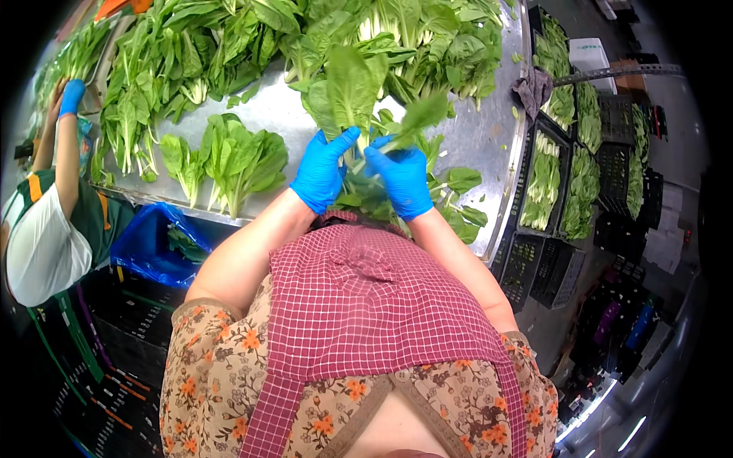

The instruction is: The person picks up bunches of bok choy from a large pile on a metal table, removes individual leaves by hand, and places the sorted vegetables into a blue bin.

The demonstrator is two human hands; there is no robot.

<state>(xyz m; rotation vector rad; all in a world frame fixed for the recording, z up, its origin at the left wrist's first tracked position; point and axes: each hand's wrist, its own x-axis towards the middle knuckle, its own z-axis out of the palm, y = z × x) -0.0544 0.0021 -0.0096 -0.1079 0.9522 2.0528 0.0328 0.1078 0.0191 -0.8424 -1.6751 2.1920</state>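
Observation:
My left hand (321, 169), in a blue glove, grips a bok choy plant (353, 85) near its pale base, its green leaves pointing away from me. Beside it my gloved right hand (402, 179) is closed on the stalk of a single leaf (421, 120), which is blurred and tilts to the right. Both hands are over the near edge of a metal table (269, 95). Loose leaves (463, 182) lie under and beside my right hand. Two bunches of bok choy (238, 162) rest left of my left hand.
A large heap of bok choy (191, 57) covers the table's far side. Below its left edge sits a blue-lined bin (149, 248). Black crates of greens (544, 183) stand at the right, near a grey cloth (533, 90). A co-worker's gloved hand (72, 97) is at far left.

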